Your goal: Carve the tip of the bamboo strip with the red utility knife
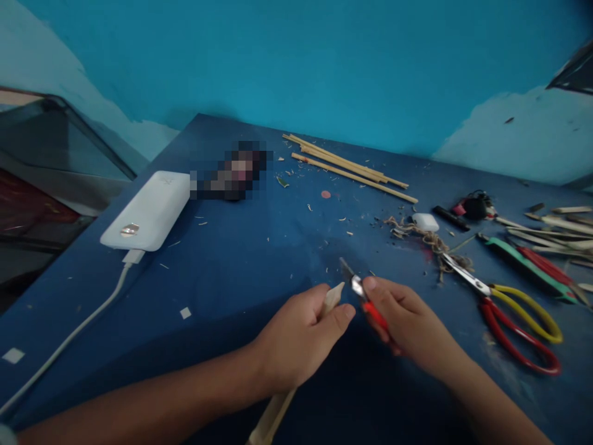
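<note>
My left hand (pixel 301 337) is closed around a pale strip of wood or bamboo (pixel 332 299). The strip's cut upper end sticks out above the thumb, and its lower part runs down toward the bottom edge of the view. Just to the right, my right hand (pixel 407 324) grips a utility knife (pixel 374 314) with a red handle. Its metal blade points up and to the left, close to the strip's tip but apart from it. Both hands are above the blue table (pixel 222 272).
Several thin sticks (pixel 352 170) lie at the back. Right are scissors (pixel 491 296), a green-handled tool (pixel 528 269), tangled twine (pixel 417 232), a white case (pixel 425 222) and wood strips (pixel 565 225). A white power bank (pixel 148 210) with a cable (pixel 111 296) lies left, near a pixelated object (pixel 238 173).
</note>
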